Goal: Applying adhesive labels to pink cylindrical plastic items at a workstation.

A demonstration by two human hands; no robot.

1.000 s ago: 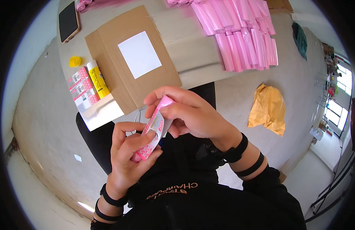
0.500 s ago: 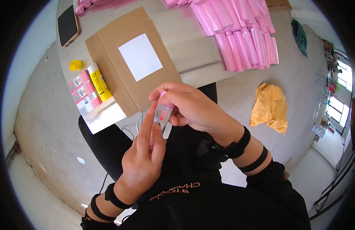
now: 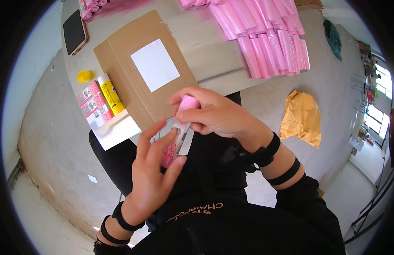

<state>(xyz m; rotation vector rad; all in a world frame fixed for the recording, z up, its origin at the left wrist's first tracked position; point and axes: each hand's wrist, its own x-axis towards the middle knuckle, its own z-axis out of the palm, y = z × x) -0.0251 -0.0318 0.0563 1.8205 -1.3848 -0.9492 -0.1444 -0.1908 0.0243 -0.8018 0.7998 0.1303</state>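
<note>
1. I am at a grey table, and below it is a pale floor that bends at the sides of my view.
2. My right hand is closed around the top end of a pink plastic roll. My thumb is on the near side and my fingers curl behind.
3. The roll is up off the table, in front of my black top. It leans, with its top toward my right hand and its low end toward my left hand.
4. My left hand is partly spread. One fingertip touches the pink and white label on the roll, and my thumb is by the low end. I cannot tell if this hand grips the roll.
5. A white bit sticks out on the right side of the roll.
6. On the table is a brown cardboard sheet with a white paper square on it.
7. Left of that is a yellow glue stick, next to a fan of labels. A yellow cap is near them.
8. A black phone lies at the far left.
9. Many pink rolls are piled on the right.
10. An orange-yellow bag is on the floor, and a dark green bag is farther off.
</note>
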